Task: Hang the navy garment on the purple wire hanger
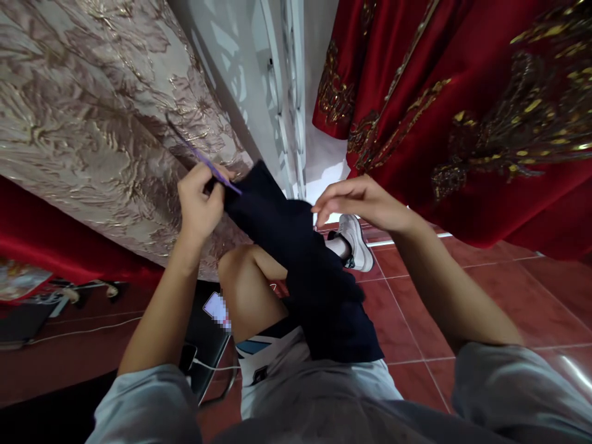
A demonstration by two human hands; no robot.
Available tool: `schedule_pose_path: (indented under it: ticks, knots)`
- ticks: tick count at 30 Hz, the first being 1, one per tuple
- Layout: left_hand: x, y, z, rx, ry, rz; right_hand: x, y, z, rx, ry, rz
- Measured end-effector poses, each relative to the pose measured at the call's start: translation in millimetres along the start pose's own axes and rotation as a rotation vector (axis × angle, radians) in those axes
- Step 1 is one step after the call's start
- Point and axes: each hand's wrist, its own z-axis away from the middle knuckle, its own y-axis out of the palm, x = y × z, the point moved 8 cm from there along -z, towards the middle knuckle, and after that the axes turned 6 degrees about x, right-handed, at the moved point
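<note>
A dark navy piece of cloth (296, 228) lies across my lap, its upper end raised in front of me. My left hand (202, 197) is closed in a fist at that raised end, gripping the cloth. A thin purple strip-like thing (203, 159) with a dark, blurred far end slants through the same hand; its kind is unclear. My right hand (363, 202) is at the cloth's right edge, fingers bent and drawn together. A small white bit (315, 218) shows at its fingertips, too small to name.
Pale embossed fabric with gold threads (92, 111) hangs at left. Red fabric with gold embroidery (416, 111) hangs at right. White metal bars (289, 92) stand between them. A phone (217, 309) lies on a black seat (208, 351) beside my knee, near a white cable (217, 368). Red tiles (411, 314) cover the floor.
</note>
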Motion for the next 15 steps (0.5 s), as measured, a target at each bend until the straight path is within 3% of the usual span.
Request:
schedule_pose_path:
  ticks: [4,8,12,15]
  knots:
    - [-35,26.9,11,0.26,0.111,0.258,-19,0,-5,-0.256,-0.075,0.508]
    - [-68,68.3,20,0.445,-0.027,0.519,-24,35,-13,-0.284,-0.275,0.899]
    - [-74,99.7,25,0.405,-0.235,0.734,-30,46,-3,-0.38,-0.441,0.95]
    - [-39,107.2,35,0.276,-0.463,0.928,-39,22,17,-0.446,-0.392,0.949]
